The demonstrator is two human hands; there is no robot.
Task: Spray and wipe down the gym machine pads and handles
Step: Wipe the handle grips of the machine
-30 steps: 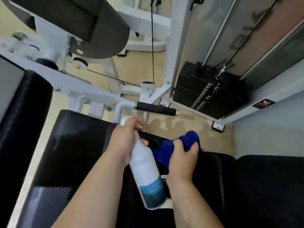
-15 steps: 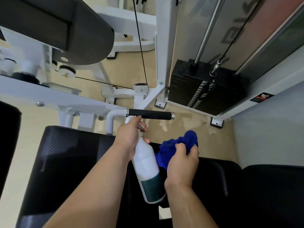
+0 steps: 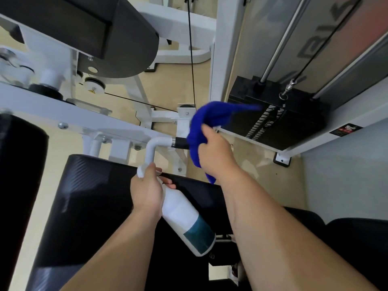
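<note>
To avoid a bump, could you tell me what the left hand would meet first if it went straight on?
Probably the white bent tube, just beyond the spray bottle that the left hand grips; depth is unclear.

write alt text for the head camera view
A person's right hand grips a blue cloth against a gym machine's black handle, while the left hand holds a white spray bottle over a black seat pad. A weight stack stands behind.
</note>
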